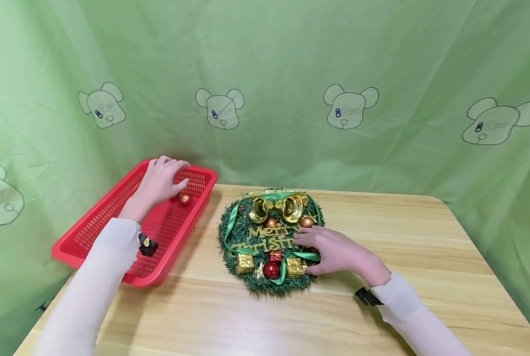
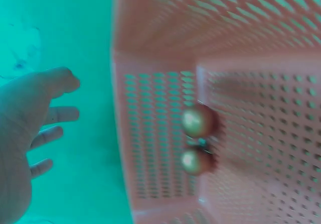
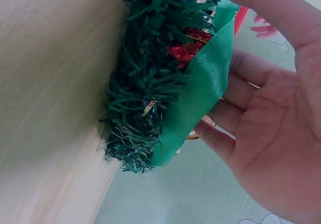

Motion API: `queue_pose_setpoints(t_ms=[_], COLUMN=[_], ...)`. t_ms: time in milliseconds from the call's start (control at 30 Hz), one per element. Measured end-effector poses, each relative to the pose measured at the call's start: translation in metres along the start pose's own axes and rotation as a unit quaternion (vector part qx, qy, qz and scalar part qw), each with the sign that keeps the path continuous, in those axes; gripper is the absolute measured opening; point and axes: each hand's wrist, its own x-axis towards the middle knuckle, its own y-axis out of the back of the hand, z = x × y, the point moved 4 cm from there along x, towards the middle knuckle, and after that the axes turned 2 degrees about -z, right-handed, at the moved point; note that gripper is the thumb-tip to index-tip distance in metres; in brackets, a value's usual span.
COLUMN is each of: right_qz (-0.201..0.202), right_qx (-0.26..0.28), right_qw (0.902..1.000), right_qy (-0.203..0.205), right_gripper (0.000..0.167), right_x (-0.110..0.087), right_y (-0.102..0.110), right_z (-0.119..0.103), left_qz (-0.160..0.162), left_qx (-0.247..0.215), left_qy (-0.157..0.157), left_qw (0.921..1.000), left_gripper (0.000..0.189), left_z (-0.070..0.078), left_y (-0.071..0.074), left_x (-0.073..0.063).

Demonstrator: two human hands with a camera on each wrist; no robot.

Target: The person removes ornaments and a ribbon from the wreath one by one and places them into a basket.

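Note:
My left hand (image 1: 160, 180) hovers above the far part of the red basket (image 1: 180, 249), fingers relaxed and nothing in them. Two shiny copper-coloured balls, an upper ball (image 2: 198, 121) and a lower ball (image 2: 195, 161), lie near the basket's end wall, apart from this hand in the left wrist view. Over the right side of a green Christmas wreath (image 1: 258, 284), my right hand (image 1: 336, 249) spreads its fingers near gold lettering (image 1: 265, 243). Its thumb is beside a gold gift box (image 1: 295, 267). A green ribbon (image 3: 200, 98) hides some fingertips, so contact is unclear.
The wreath also carries two gold bells (image 1: 293, 208), a red ball (image 1: 271, 269) and a small red gift box (image 1: 275, 255). It lies flat on the wooden table (image 1: 380, 217), right of the basket. Behind the table hangs a green curtain (image 1: 282, 148) with printed bear heads.

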Motion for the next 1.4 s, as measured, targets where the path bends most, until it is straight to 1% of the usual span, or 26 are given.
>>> queue_pose_setpoints(t_ms=[133, 233, 333, 433, 600, 667, 733, 833, 900, 967, 1033, 1133, 1267, 1400], right_qz=[0.002, 0.005, 0.011, 0.015, 0.014, 0.013, 0.012, 0.010, 0.009, 0.009, 0.009, 0.010, 0.011, 0.011], right_qx=[0.001, 0.002, 0.003, 0.002, 0.002, 0.003, 0.004, 0.005, 0.004, 0.004, 0.004, 0.003, 0.004, 0.002], right_qw=[1.0000, 1.0000, 0.9999, 0.9998, 0.9999, 0.9999, 0.9999, 0.9999, 0.9999, 0.9999, 0.9999, 0.9999, 0.9999, 0.9999], right_qy=[0.000, 0.003, 0.007, 0.008, 0.006, 0.003, 0.002, 0.001, 0.002, 0.003, 0.003, 0.005, 0.004, 0.002], right_gripper=[0.071, 0.070, 0.070, 0.070, 0.070, 0.070, 0.070, 0.070, 0.070, 0.070, 0.069, 0.069, 0.069, 0.069], right_x=[-0.001, -0.002, -0.002, -0.001, -0.001, -0.002, -0.002, -0.002, -0.002, -0.002, -0.002, -0.002, -0.002, -0.001], right_y=[-0.001, -0.002, -0.002, -0.002, -0.002, -0.003, -0.003, -0.003, -0.003, -0.003, -0.003, -0.002, -0.002, 0.000], right_z=[0.000, 0.000, -0.001, -0.002, -0.002, -0.001, -0.001, -0.002, -0.002, -0.002, -0.003, -0.003, -0.002, -0.001], left_qz=[-0.002, -0.002, 0.003, 0.003, -0.020, -0.025, -0.020, -0.004, 0.008, 0.014, 0.014, 0.002, -0.011, -0.017], left_qx=[0.001, -0.002, -0.010, -0.018, -0.026, -0.028, -0.030, -0.031, -0.029, -0.025, -0.024, -0.023, -0.018, -0.016], left_qy=[-0.015, -0.035, -0.058, -0.081, -0.116, -0.137, -0.165, -0.215, -0.245, -0.269, -0.287, -0.308, -0.339, -0.369], left_qw=[0.9999, 0.9994, 0.9983, 0.9965, 0.9927, 0.9899, 0.9856, 0.9761, 0.9690, 0.9628, 0.9575, 0.9511, 0.9405, 0.9292], left_gripper=[0.041, 0.041, 0.039, 0.039, 0.044, 0.044, 0.042, 0.039, 0.037, 0.036, 0.035, 0.034, 0.034, 0.034], left_z=[0.021, 0.039, 0.058, 0.077, 0.109, 0.124, 0.138, 0.157, 0.169, 0.178, 0.186, 0.196, 0.207, 0.215], left_y=[0.014, 0.019, 0.019, 0.016, 0.003, -0.003, -0.008, -0.016, -0.022, -0.027, -0.031, -0.037, -0.042, -0.044], left_x=[0.003, 0.003, 0.004, 0.005, 0.005, 0.004, 0.000, -0.006, -0.012, -0.017, -0.021, -0.028, -0.035, -0.038])
